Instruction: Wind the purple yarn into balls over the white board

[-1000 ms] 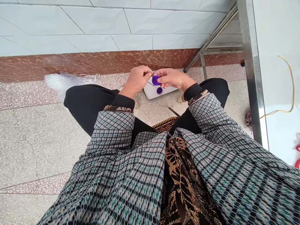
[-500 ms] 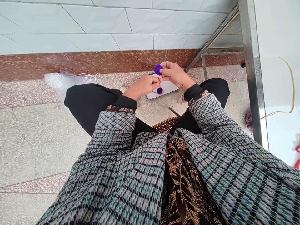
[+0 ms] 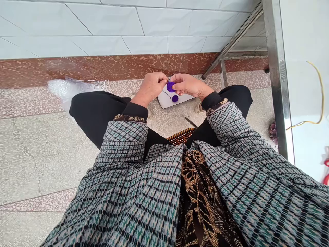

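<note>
Between the fingers of my right hand (image 3: 189, 85) is a ball of purple yarn (image 3: 170, 86). My left hand (image 3: 153, 85) is closed in a pinch at the ball's upper left edge, on what looks like its yarn strand; the fine strand itself is hard to make out there. Just below, a smaller purple yarn ball (image 3: 175, 98) rests on a white board (image 3: 164, 102) with a dark rim. From that small ball a dark, crinkled strand (image 3: 167, 93) runs up and left across the board.
A clear plastic bag with white cord (image 3: 65, 89) lies on the floor beyond my left knee. On my right stands a metal-framed table (image 3: 279, 79) carrying a yellow wire (image 3: 321, 99) and something red (image 3: 326, 171). A woven seat edge (image 3: 181, 136) shows between my legs. The tiled wall (image 3: 164, 22) is ahead.
My left hand has moved up and slightly left, from below the larger ball to its upper left side. My right hand has lowered and turned a little with the ball.
</note>
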### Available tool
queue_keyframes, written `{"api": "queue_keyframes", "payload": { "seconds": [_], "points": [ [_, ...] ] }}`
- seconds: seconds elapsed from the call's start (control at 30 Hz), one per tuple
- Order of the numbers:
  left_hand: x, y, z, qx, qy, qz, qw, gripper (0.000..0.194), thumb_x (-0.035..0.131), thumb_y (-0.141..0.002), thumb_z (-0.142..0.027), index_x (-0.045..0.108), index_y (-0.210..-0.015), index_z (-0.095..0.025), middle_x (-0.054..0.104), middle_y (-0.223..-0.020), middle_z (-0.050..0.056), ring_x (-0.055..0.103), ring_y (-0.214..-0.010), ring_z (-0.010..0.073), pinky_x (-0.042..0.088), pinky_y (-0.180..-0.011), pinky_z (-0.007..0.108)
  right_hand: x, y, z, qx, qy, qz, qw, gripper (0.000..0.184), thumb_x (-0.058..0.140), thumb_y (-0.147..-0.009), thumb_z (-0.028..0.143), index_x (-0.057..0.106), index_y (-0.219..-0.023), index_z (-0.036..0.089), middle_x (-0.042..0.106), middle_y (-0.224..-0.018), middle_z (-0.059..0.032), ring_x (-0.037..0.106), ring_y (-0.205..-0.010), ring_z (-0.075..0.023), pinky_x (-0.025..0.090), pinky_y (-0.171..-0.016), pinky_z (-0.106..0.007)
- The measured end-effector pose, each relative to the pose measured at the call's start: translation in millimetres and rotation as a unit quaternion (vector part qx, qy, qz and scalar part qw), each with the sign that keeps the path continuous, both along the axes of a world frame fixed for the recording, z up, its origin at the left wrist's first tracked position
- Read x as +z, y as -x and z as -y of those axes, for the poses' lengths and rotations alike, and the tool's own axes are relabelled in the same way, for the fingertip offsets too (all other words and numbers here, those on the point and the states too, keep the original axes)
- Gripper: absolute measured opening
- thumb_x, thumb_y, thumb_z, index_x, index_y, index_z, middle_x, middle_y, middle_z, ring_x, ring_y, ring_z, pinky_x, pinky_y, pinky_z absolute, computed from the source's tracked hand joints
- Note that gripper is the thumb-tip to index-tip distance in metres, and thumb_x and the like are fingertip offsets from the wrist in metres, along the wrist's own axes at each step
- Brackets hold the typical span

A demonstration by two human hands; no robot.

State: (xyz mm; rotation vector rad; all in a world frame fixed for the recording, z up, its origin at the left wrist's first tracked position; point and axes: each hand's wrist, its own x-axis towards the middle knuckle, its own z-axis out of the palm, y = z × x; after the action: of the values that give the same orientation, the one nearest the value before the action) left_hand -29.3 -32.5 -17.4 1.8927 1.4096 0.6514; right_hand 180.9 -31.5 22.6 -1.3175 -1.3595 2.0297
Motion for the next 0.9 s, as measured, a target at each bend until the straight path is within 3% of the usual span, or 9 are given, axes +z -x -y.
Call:
{"api": "queue_keyframes", "payload": {
  "seconds": [0.1, 0.2, 0.37, 0.53, 0.7, 0.9],
  "points": [
    [-1.3, -5, 3, -0.011, 0.027, -0.012, 1.000, 0.020, 0.059, -0.098, -0.024, 0.074, -0.085, -0.020, 0.078, -0.089, 0.007, 0.067, -0.087, 0.0237, 0.052, -0.085, 0.036, -2.2, 1, -2, -0.037, 0.012, -0.052, 0.998, 0.028, 0.078, -0.102, 0.004, 0.055, -0.097, 0.020, 0.061, -0.076, 0.0058, 0.055, -0.062, -0.0076, 0.046, -0.058, -0.016],
    [1.4, -12, 8, -0.072, 0.070, -0.042, 0.994, 0.023, 0.059, -0.099, -0.028, 0.078, -0.091, -0.017, 0.075, -0.084, 0.007, 0.065, -0.079, 0.0220, 0.049, -0.081, 0.036, -4.0, 2, -4, -0.086, 0.002, -0.066, 0.994, 0.030, 0.080, -0.104, 0.007, 0.053, -0.104, 0.022, 0.060, -0.078, 0.0075, 0.055, -0.065, -0.0077, 0.050, -0.064, -0.017],
    [8.1, -14, 15, -0.178, 0.088, -0.035, 0.980, 0.019, 0.062, -0.095, -0.025, 0.078, -0.087, -0.018, 0.071, -0.075, 0.003, 0.063, -0.074, 0.0190, 0.049, -0.083, 0.034, -3.9, 4, -5, -0.142, -0.056, 0.046, 0.987, 0.026, 0.070, -0.103, -0.003, 0.058, -0.104, 0.020, 0.060, -0.080, 0.0056, 0.055, -0.065, -0.0077, 0.046, -0.060, -0.016],
    [5.9, -5, 8, -0.083, 0.008, -0.021, 0.996, 0.019, 0.059, -0.095, -0.022, 0.077, -0.088, -0.020, 0.078, -0.090, 0.007, 0.069, -0.088, 0.0223, 0.053, -0.088, 0.036, -11.7, 1, -6, -0.062, -0.087, 0.126, 0.986, 0.031, 0.078, -0.090, -0.006, 0.062, -0.096, 0.020, 0.062, -0.079, 0.0026, 0.059, -0.067, -0.0114, 0.050, -0.056, -0.018],
    [1.4, 0, 1, -0.032, -0.012, -0.037, 0.999, 0.017, 0.060, -0.097, -0.021, 0.071, -0.085, -0.022, 0.081, -0.104, 0.009, 0.072, -0.102, 0.0254, 0.053, -0.098, 0.040, -15.4, -4, -5, 0.049, -0.084, 0.101, 0.990, 0.030, 0.081, -0.085, -0.006, 0.069, -0.097, 0.019, 0.069, -0.086, -0.0002, 0.063, -0.070, -0.0129, 0.057, -0.060, -0.022],
    [1.4, -6, 3, 0.007, 0.020, -0.023, 1.000, 0.019, 0.058, -0.100, -0.019, 0.071, -0.087, -0.020, 0.079, -0.095, 0.004, 0.064, -0.091, 0.0193, 0.048, -0.086, 0.036, -18.1, -1, -5, 0.001, -0.068, -0.019, 0.998, 0.027, 0.087, -0.091, 0.005, 0.066, -0.103, 0.017, 0.068, -0.091, 0.0008, 0.063, -0.071, -0.0090, 0.055, -0.064, -0.018]
  ]
}}
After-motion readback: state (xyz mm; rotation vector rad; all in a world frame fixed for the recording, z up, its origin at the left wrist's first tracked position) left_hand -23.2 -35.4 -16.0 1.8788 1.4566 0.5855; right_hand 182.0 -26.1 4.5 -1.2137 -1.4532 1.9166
